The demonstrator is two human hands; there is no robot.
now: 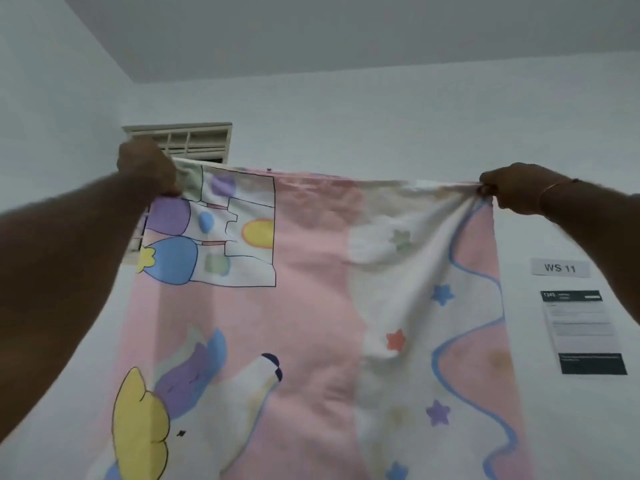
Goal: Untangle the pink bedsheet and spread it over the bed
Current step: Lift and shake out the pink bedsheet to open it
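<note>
Overhead, pink bedsheet (311, 289) hanging spread before white wall (381, 126), left hand (149, 169) gripping top edge near air vent (194, 140), right hand (509, 188) pinching opposite corner, "WS 11" label (560, 268) and printed notice (583, 332) showing alongside.

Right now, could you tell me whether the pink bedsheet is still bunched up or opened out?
Opened out: the pink bedsheet hangs flat, its top edge stretched between the left hand and right hand.
</note>
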